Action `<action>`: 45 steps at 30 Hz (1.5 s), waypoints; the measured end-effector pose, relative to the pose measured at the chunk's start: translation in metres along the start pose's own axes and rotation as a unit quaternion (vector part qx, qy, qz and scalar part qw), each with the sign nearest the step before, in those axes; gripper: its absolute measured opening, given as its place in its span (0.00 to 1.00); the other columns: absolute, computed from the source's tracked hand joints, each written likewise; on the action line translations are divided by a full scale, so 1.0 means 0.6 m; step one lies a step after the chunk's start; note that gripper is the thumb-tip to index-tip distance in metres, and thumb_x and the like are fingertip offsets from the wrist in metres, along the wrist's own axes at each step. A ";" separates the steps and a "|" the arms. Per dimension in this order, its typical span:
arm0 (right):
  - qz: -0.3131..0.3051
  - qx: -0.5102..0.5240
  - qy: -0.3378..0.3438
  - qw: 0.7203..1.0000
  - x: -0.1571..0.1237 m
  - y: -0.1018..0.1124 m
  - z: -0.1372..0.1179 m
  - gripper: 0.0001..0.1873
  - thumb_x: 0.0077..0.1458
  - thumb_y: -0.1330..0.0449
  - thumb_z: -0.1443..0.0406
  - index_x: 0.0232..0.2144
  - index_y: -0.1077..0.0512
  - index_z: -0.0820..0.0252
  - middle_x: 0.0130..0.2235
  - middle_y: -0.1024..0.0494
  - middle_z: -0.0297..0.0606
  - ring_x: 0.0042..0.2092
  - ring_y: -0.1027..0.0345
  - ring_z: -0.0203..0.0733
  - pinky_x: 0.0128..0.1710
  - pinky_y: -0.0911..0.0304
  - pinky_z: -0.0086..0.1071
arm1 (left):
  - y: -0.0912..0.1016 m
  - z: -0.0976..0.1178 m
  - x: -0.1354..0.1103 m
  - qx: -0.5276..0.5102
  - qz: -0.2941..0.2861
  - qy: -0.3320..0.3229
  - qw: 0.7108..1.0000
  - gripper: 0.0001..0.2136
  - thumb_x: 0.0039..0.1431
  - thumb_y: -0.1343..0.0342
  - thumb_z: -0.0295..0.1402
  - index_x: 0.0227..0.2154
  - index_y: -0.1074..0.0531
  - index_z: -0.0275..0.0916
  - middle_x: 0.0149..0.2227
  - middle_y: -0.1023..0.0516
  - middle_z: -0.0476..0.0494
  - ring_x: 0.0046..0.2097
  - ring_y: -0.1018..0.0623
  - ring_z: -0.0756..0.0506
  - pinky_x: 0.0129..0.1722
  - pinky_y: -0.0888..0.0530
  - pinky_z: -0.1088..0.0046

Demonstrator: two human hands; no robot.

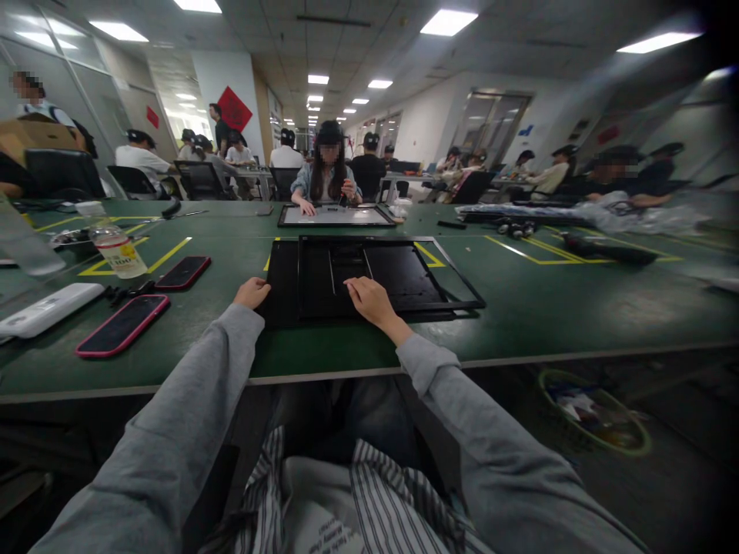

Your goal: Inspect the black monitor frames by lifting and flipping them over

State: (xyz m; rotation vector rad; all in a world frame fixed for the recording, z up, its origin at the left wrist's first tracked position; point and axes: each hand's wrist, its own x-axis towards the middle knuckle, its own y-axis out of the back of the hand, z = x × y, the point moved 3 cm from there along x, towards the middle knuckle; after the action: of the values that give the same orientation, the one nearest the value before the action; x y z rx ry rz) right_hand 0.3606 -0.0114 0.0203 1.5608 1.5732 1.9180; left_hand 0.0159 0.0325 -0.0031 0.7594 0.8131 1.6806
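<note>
A flat black panel point(284, 281) lies on the green table in front of me, with a raised part and two thin pale lines near its middle. A thin black rectangular frame point(470, 291) lies over it, shifted to the right so that its right end reaches past the panel. My left hand point(252, 293) grips the panel's left edge, fingers bent at the rim. Over the panel's middle, near the front side of the frame, is my right hand point(370, 300). Its fingers are curled together, and whatever they may hold is too small to make out.
Two phones point(123, 326), a white device point(51, 309) and a drink bottle point(120, 250) stand or lie at left. Across the table point(554, 315), a person handles another framed panel point(338, 216). Plastic-wrapped parts point(519, 213) lie at back right; a basket point(594, 415) sits below.
</note>
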 end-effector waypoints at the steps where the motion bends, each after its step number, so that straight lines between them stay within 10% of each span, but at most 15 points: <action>1: -0.003 0.003 0.006 1.000 0.004 -0.003 -0.003 0.24 0.72 0.60 0.61 0.51 0.26 0.60 0.45 0.22 0.44 0.47 0.30 0.45 0.51 0.39 0.36 | 0.004 -0.002 0.001 0.003 -0.006 0.009 1.000 0.19 0.60 0.47 0.38 0.51 0.26 0.35 0.40 0.17 0.41 0.41 0.18 0.43 0.42 0.25 0.71; 7: 0.034 0.008 -0.047 0.998 0.014 0.017 0.017 0.24 0.71 0.60 0.60 0.52 0.27 0.59 0.49 0.22 0.44 0.50 0.31 0.46 0.53 0.41 0.37 | 0.021 0.007 -0.010 0.040 0.006 0.009 0.999 0.20 0.58 0.46 0.42 0.49 0.26 0.37 0.44 0.18 0.38 0.47 0.20 0.39 0.48 0.26 0.65; 13: 0.180 -0.088 -0.275 0.940 -0.055 0.109 0.198 0.23 0.66 0.57 0.65 0.55 0.30 0.65 0.53 0.25 0.54 0.56 0.35 0.54 0.57 0.44 0.48 | 0.027 0.056 -0.053 0.087 0.165 -0.089 0.979 0.28 0.60 0.46 0.46 0.60 0.33 0.37 0.63 0.33 0.32 0.65 0.36 0.34 0.60 0.35 0.54; 19: 0.163 -0.105 -0.505 0.841 -0.154 0.121 0.343 0.27 0.60 0.45 0.60 0.59 0.33 0.69 0.54 0.27 0.62 0.55 0.34 0.61 0.54 0.42 0.55 | -0.001 0.117 -0.091 0.099 0.126 -0.177 0.971 0.26 0.60 0.46 0.52 0.55 0.26 0.44 0.68 0.37 0.38 0.70 0.49 0.31 0.65 0.48 0.43; 34: 0.175 -0.049 -0.425 0.887 -0.144 0.105 0.345 0.24 0.55 0.47 0.68 0.54 0.26 0.65 0.43 0.22 0.49 0.44 0.30 0.49 0.50 0.37 0.43 | 0.028 0.077 -0.073 0.074 0.140 -0.173 0.972 0.15 0.57 0.43 0.40 0.46 0.20 0.46 0.63 0.30 0.48 0.68 0.41 0.33 0.64 0.44 0.43; 45: 0.118 -0.042 -0.376 0.918 -0.135 0.087 0.320 0.22 0.56 0.43 0.65 0.52 0.26 0.69 0.43 0.21 0.52 0.45 0.29 0.49 0.52 0.37 0.42 | 0.032 0.026 -0.074 0.119 0.086 -0.069 0.987 0.20 0.59 0.46 0.42 0.53 0.23 0.44 0.51 0.19 0.43 0.52 0.22 0.36 0.53 0.28 0.61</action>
State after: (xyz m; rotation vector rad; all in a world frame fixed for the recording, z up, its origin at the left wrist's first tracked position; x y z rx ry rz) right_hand 0.5704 0.0224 -0.0095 2.1588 0.9850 1.1837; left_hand 0.0286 -0.0123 0.0175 1.1259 0.8805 1.6771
